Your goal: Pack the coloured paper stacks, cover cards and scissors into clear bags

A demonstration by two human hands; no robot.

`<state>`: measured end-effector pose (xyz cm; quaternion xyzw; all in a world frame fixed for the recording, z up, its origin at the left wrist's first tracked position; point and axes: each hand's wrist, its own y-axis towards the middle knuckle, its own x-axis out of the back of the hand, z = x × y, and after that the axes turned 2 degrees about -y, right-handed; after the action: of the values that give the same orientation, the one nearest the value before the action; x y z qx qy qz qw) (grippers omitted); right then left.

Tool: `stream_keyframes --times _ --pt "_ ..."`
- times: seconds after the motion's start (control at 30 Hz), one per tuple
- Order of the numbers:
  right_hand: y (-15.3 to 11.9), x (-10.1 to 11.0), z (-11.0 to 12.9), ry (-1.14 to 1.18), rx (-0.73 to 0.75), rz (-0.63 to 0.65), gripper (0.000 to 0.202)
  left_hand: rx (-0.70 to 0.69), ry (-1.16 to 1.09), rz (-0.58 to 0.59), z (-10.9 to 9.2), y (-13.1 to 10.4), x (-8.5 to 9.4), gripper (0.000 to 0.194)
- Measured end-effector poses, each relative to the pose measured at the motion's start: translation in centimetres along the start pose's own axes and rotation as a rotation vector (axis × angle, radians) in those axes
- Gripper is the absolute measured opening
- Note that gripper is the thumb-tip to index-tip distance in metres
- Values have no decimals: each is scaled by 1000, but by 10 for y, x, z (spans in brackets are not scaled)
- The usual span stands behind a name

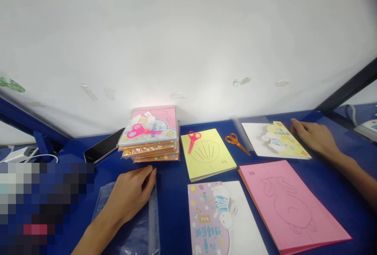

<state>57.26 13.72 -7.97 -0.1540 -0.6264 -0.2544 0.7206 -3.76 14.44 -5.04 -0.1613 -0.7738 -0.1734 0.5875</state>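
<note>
My left hand (135,192), loosely curled with the fingers bent under, rests on a clear plastic bag (129,239). Nothing shows in it. Just beyond it stands a stack of packaged paper pads (153,149), with pink scissors (144,131) on top. My right hand (313,135) lies closed on the table, beside a white and yellow cover card (277,140); I see nothing in its fingers. Between the hands are a yellow paper stack (209,164) printed with a shell, carrying red-pink scissors (193,141), and orange scissors (236,142) on the table.
A pink paper stack (291,204) with an animal outline and a purple and white cover card (224,219) lie in front on the blue table (173,208). A black phone (104,147) is at left. A white wall (188,51) rises behind; blue frame bars (29,121) flank it.
</note>
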Motion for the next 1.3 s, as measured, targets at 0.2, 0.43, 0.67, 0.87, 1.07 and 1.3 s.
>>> stream_keyframes --times 0.2,0.43,0.67,0.87,1.07,1.3 --pt "-2 2 2 4 18 1 58 3 13 11 -1 0 2 37" --pt "-3 4 4 1 21 3 58 11 10 19 -1 0 1 36" --pt "-3 3 4 -8 17 8 58 19 19 30 -3 0 3 37" --pt "-3 3 4 -13 26 6 58 9 23 22 -3 -1 2 37" --pt "-2 2 3 -20 29 11 57 -2 33 9 -3 1 2 37" --pt "-1 1 2 -22 26 13 59 -10 25 4 -2 1 1 37"
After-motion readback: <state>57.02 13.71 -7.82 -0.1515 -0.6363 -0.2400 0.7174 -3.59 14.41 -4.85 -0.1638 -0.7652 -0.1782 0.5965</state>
